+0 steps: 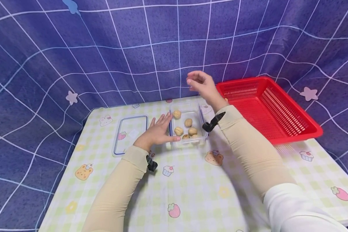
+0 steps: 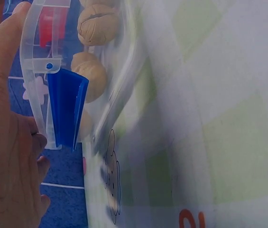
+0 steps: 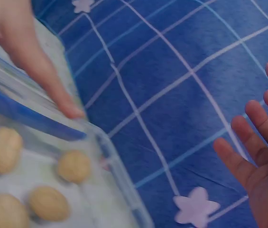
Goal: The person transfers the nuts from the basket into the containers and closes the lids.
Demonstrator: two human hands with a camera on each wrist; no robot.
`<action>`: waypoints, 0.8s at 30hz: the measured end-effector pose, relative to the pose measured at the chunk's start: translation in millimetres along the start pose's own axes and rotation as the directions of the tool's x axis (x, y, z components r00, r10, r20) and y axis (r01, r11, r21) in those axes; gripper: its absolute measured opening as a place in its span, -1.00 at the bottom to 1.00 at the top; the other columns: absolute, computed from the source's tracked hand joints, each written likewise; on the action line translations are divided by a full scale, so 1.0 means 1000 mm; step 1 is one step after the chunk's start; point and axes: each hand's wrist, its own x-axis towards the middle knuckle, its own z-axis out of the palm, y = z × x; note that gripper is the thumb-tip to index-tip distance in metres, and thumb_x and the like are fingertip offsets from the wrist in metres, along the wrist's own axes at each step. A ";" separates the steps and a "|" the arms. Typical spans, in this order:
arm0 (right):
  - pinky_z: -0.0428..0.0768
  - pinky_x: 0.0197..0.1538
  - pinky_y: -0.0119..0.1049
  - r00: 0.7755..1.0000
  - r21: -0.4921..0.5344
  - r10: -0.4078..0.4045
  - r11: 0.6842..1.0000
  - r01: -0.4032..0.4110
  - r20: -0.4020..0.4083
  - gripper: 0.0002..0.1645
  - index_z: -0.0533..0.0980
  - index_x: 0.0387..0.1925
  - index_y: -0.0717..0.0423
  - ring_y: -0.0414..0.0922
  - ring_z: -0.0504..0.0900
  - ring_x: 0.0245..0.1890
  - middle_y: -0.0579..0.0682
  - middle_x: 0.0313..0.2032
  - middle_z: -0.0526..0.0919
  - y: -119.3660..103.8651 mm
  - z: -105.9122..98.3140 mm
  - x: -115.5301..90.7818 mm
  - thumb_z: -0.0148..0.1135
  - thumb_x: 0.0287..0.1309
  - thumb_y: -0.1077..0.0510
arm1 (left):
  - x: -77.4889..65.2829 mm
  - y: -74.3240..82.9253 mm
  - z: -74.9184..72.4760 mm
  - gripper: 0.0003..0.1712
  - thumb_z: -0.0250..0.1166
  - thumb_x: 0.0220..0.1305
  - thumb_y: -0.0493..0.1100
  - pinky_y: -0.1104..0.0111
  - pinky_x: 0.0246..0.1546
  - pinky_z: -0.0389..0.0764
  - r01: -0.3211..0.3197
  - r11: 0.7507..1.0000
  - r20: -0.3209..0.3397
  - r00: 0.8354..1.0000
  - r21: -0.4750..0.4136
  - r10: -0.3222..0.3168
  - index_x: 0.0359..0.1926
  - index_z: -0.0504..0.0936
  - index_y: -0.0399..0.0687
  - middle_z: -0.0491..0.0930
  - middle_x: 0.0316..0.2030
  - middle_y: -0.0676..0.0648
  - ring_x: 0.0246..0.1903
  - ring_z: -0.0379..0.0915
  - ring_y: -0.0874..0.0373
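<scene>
Walnuts (image 1: 188,122) inside clear container (image 1: 188,141), left fingers (image 1: 167,118) touching its side, right fingers (image 1: 196,75) raised

The left hand (image 1: 157,132) touches a clear box (image 1: 189,114) of walnuts (image 1: 188,122); the right hand (image 1: 203,85) is raised.

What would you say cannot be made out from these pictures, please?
Head view: left side of the red basket, partly hidden by the right forearm.
Head view: a yellowish thing beside that forearm, too small to identify.
Left wrist view: the container and walnuts, cut off by the top edge.
Right wrist view: the left hand, blurred and cut off by the frame's edges.
</scene>
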 end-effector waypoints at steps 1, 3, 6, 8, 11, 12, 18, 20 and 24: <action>0.73 -0.09 -0.17 1.000 0.008 -0.002 1.000 0.002 -0.006 -0.67 0.53 0.05 0.42 -0.19 0.65 -0.22 0.12 -0.16 0.68 -0.004 -0.005 0.002 0.28 0.26 0.39 | 0.000 0.000 0.000 0.37 0.13 0.13 0.63 -0.13 0.50 -0.45 0.002 1.000 0.000 1.000 0.002 -0.002 0.63 -0.21 -0.08 -0.29 0.62 -0.09 0.59 -0.40 -0.09; 0.73 -0.09 -0.20 1.000 0.014 -0.010 1.000 0.010 -0.014 -0.67 0.53 0.04 0.42 -0.18 0.65 -0.22 0.10 -0.18 0.69 -0.010 -0.015 0.005 0.27 0.25 0.39 | 0.000 0.000 0.001 0.37 0.12 0.13 0.63 -0.13 0.49 -0.46 0.002 1.000 0.001 1.000 0.006 -0.002 0.63 -0.22 -0.08 -0.30 0.62 -0.09 0.59 -0.40 -0.09; 0.73 -0.12 -0.27 0.999 -0.020 -0.033 0.999 0.032 -0.021 -0.66 0.52 0.05 0.44 -0.19 0.65 -0.21 0.02 -0.21 0.69 -0.017 -0.032 0.008 0.27 0.26 0.39 | 0.001 -0.001 0.002 0.37 0.11 0.13 0.64 -0.14 0.49 -0.46 -0.003 1.000 -0.003 1.000 0.007 0.003 0.63 -0.22 -0.09 -0.30 0.62 -0.09 0.59 -0.40 -0.10; 0.73 -0.15 -0.31 0.999 -0.020 -0.039 0.999 0.039 -0.032 -0.66 0.51 0.05 0.47 -0.19 0.65 -0.21 0.01 -0.23 0.69 -0.020 -0.043 0.009 0.26 0.26 0.41 | 0.001 -0.001 0.002 0.37 0.11 0.13 0.64 -0.14 0.49 -0.46 -0.006 1.000 -0.006 1.000 0.008 0.006 0.63 -0.22 -0.10 -0.30 0.62 -0.10 0.58 -0.40 -0.11; 0.73 -0.17 -0.32 0.997 -0.018 -0.034 0.999 0.033 -0.062 -0.73 0.57 -0.02 0.35 -0.18 0.65 -0.21 0.03 -0.23 0.69 -0.023 -0.059 0.010 0.28 0.24 0.41 | 0.001 -0.001 0.002 0.37 0.10 0.14 0.64 -0.14 0.49 -0.46 -0.006 1.000 -0.007 1.000 0.006 0.006 0.63 -0.22 -0.10 -0.30 0.62 -0.11 0.58 -0.40 -0.11; 0.73 -0.16 -0.31 0.997 -0.009 -0.028 1.000 0.027 -0.073 -0.75 0.59 -0.04 0.32 -0.16 0.65 -0.21 0.06 -0.23 0.68 -0.023 -0.065 0.010 0.29 0.23 0.42 | 0.001 -0.001 0.002 0.37 0.10 0.14 0.64 -0.14 0.49 -0.46 -0.007 1.000 -0.008 1.000 0.006 0.007 0.63 -0.22 -0.10 -0.30 0.62 -0.11 0.58 -0.39 -0.11; 0.74 -0.13 -0.28 0.992 -0.024 0.004 1.000 -0.007 -0.126 -0.78 0.63 -0.10 0.19 -0.12 0.66 -0.20 0.02 -0.24 0.67 -0.021 -0.093 0.008 0.33 0.22 0.37 | 0.001 -0.001 0.002 0.38 0.10 0.13 0.64 -0.16 0.48 -0.45 -0.013 1.000 -0.014 1.000 -0.006 0.013 0.63 -0.22 -0.10 -0.29 0.62 -0.13 0.58 -0.37 -0.14; 0.74 -0.14 -0.29 0.990 -0.035 0.010 0.999 -0.015 -0.142 -0.77 0.62 -0.08 0.20 -0.15 0.66 -0.21 -0.01 -0.25 0.66 -0.019 -0.102 0.006 0.34 0.21 0.37 | 0.001 -0.002 0.002 0.38 0.10 0.12 0.65 -0.16 0.48 -0.45 -0.012 1.000 -0.011 1.000 -0.006 0.012 0.63 -0.22 -0.10 -0.29 0.62 -0.12 0.58 -0.37 -0.14; 0.74 -0.19 -0.33 0.985 -0.024 0.027 0.999 -0.031 -0.168 -0.74 0.60 -0.05 0.27 -0.18 0.66 -0.23 -0.02 -0.25 0.66 -0.011 -0.119 0.004 0.34 0.21 0.38 | 0.001 -0.004 0.003 0.38 0.12 0.12 0.64 -0.15 0.49 -0.46 -0.009 1.000 -0.010 1.000 -0.009 0.009 0.63 -0.22 -0.09 -0.30 0.62 -0.11 0.58 -0.39 -0.11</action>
